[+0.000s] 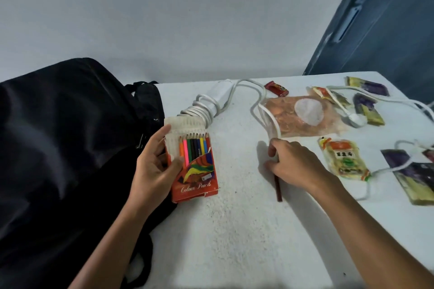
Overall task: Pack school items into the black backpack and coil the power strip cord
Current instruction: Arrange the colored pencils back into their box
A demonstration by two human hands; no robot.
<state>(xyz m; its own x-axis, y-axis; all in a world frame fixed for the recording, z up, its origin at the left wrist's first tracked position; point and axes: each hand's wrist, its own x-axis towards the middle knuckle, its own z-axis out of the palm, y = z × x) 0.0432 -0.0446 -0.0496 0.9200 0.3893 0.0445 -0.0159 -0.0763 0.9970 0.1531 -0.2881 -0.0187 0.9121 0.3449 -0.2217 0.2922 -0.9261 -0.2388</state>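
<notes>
Table point(234, 230) white, speckled; grey wall behind. Left hand point(155, 166) grips pencil box point(197, 169); right hand point(298, 166) pinches loose pencil point(278, 189).

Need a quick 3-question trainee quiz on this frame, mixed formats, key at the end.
1. True or false: the left hand holds the colour pencil box with its flap open.
2. What does the right hand grip? A) a loose red-brown pencil B) the plug C) a snack packet
3. Fill in: the white cord is partly wound around the ____.

Key: 1 true; 2 A; 3 power strip.
</notes>
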